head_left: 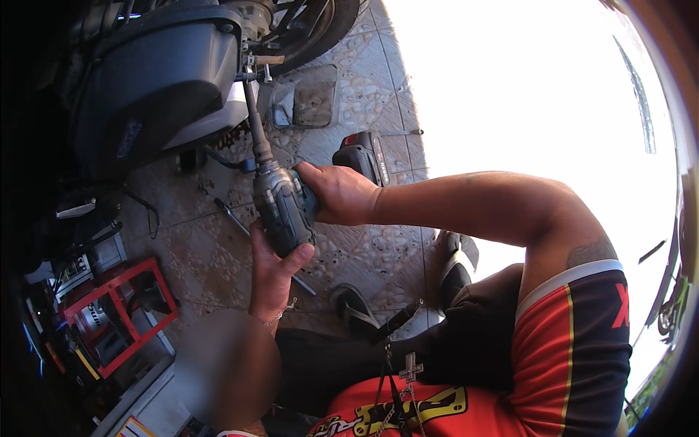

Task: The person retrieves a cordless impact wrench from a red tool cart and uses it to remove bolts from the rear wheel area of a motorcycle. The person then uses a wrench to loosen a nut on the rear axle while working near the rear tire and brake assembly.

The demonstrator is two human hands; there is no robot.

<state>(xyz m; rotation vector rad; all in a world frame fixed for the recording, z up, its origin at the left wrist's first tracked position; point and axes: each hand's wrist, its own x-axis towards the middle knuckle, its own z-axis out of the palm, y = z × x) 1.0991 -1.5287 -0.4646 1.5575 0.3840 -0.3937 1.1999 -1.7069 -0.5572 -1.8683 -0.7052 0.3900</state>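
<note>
A shallow square tray [314, 102] lies on the tiled floor [371, 255] near the motorcycle's wheel [331, 33]. Inside it are dark stains and, toward its left side, a pale patch too unclear to identify. At lower left, a red open frame [166, 285] surrounds a cylindrical can [93, 317] with a light label; the can's contents are hidden.

The power wrench [284, 211] is between the person's two hands, in front of the dark motorcycle [156, 95]. The right hand [346, 195] is closed around its handle, while the left hand [273, 277] grips the rear of the body, thumb on top. Its long extension [255, 120] points up to the motorcycle's underside; contact at the tip cannot be told. A black and red battery pack [360, 156] shows just beyond the right hand. A slim metal bar [234, 218] lies on the floor behind the wrench.
</note>
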